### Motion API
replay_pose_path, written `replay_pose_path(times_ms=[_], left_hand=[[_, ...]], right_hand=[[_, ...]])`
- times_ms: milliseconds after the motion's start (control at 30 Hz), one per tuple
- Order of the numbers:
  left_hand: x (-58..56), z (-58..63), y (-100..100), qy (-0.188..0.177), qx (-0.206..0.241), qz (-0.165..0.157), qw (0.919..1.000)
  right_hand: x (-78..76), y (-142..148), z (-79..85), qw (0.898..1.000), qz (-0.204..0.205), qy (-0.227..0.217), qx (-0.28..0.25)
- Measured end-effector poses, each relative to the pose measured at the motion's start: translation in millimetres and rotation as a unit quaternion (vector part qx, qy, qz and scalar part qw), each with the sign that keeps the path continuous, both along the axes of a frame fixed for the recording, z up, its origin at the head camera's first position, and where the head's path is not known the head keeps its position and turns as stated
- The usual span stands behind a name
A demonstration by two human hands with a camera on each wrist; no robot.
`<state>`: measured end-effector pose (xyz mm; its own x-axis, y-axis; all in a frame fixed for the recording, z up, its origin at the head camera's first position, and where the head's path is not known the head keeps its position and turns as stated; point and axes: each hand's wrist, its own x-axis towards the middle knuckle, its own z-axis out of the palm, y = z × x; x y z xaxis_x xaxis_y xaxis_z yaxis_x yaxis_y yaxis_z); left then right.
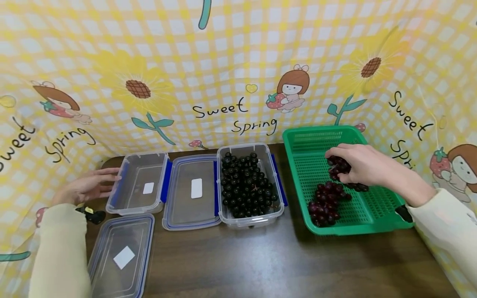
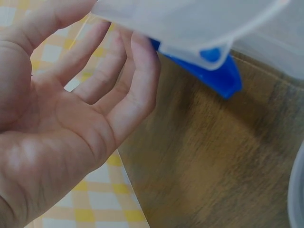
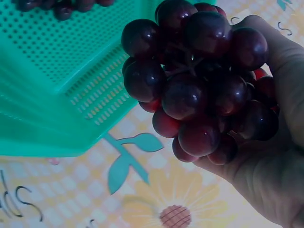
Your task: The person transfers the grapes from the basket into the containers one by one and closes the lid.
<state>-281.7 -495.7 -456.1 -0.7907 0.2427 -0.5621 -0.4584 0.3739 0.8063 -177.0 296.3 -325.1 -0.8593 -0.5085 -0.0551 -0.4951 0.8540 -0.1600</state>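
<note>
Red grapes: we see the bunch of red grapes [image 1: 338,165] at the right of the frame, above the green basket [image 1: 354,229].
Way it points: close up, from the right wrist, it looks nearly round, its stem branching in the middle; we cannot settle on a long axis.
Right hand: our right hand [image 1: 359,163] comes in from the right edge, forearm slanting toward the upper left, back of the hand up, fingers and thumb curled round the bunch.
Second bunch: in the basket we see another bunch [image 1: 327,203], its length running up the frame and leaning right at the top.
Left box: the see-through box [image 1: 132,188] sits left of centre, lidless, mouth up, its blue-flapped sides running up the frame with a slight rightward lean.
Left hand: our left hand [image 1: 91,186] reaches rightward from the left edge, fingers spread and loosely bent, tips at that box's left side; we cannot tell how hard they press.
Black grapes: these [image 1: 246,182] fill the middle box [image 1: 249,222].
</note>
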Motion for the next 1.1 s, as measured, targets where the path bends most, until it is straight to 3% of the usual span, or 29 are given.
replay_pose_path(times_ms=[367,767,1100], left_hand=[[3.5,6.4,1.6,0.006,0.01,0.016,0.9998],[5.1,3.2,1.9,0.011,0.013,0.017,0.9997],[6.8,0.7,6.5,-0.004,0.036,0.052,0.998]], right_hand=[[-8.4,-40.4,19.0,0.998,0.047,0.029,-0.005],[-25.1,-102.7,34.9,0.991,0.124,0.047,-0.032],[-35.2,-159.9,47.2,0.984,0.167,0.04,-0.053]])
